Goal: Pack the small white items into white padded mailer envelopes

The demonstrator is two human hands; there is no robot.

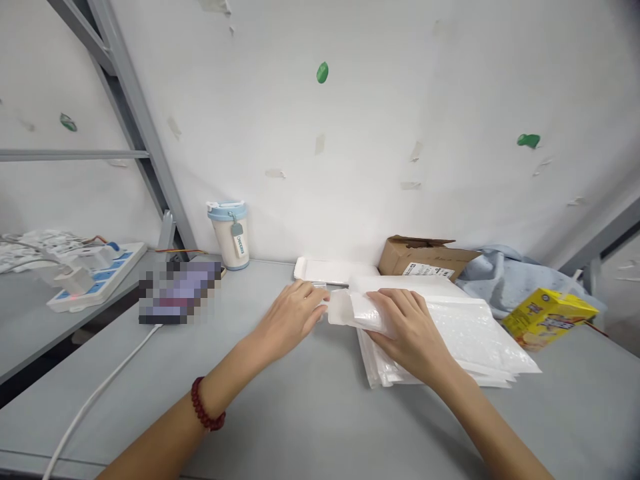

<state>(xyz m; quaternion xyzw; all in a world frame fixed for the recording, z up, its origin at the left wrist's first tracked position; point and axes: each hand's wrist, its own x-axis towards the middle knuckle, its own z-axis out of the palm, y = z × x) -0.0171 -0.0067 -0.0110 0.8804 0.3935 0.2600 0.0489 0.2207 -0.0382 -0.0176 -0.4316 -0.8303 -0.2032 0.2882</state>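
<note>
So the right hand (407,327) is lying palm down on a stack of white bubble mailers (465,340), fingers curled round the folded end of the top mailer (363,310), which it's got lifted a bit off the pile. The left hand (293,317) is just to the left of that end, fingers loosely bent and pinching a small clear thing (320,287) between the tips; can't tell what it is, too small. The mailer's long side runs left to right across the grey worktop (300,413), open end facing the left hand, so the left one is nearer the mouth and the right pins the body. Count-wise: one stack, several mailers but I can't count them exactly, one flat white tray (333,270) behind, one cardboard box (425,257), one yellow carton (547,317), one lidded cup (230,233), one power strip (95,277).
</note>
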